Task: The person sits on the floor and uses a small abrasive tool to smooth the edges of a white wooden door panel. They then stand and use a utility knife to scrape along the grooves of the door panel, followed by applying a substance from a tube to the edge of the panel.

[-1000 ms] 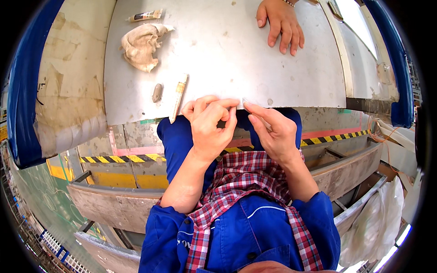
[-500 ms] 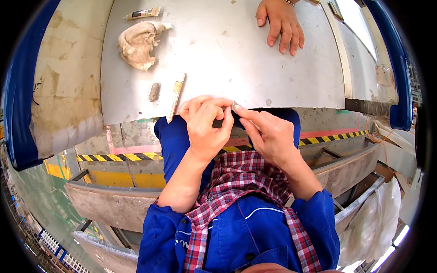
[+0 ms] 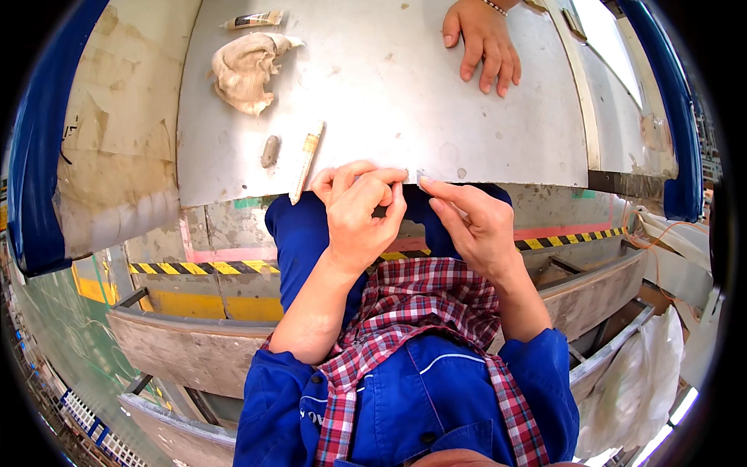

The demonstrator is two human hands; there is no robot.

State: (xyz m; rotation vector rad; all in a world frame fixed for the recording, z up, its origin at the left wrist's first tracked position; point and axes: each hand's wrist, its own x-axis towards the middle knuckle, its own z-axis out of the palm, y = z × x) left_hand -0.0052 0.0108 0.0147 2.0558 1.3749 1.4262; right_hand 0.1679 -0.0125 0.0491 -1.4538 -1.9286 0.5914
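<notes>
My left hand (image 3: 359, 204) is closed at the table's near edge, thumb and index finger pinched together. Whatever lies between them is too small to make out. Just to its right, my right hand (image 3: 475, 226) pinches a small greyish piece (image 3: 421, 176) at its thumb and index fingertips; the kind of piece cannot be told. A narrow gap separates the two hands. Left of my left hand lies a long, slim pale stick-shaped tool (image 3: 306, 162), its near end over the edge. Beside that tool is a small grey-brown oblong lump (image 3: 270, 151).
A crumpled beige cloth (image 3: 247, 71) and a small squeeze tube (image 3: 254, 19) lie at the far left of the metal tabletop (image 3: 373, 101). Another person's hand (image 3: 484, 48), with a beaded bracelet, rests flat at the far right. Blue posts (image 3: 685, 117) flank the table.
My hands have parted slightly, the right one moving right with the small greyish piece. The view has shifted a little; the tabletop things stay in place.
</notes>
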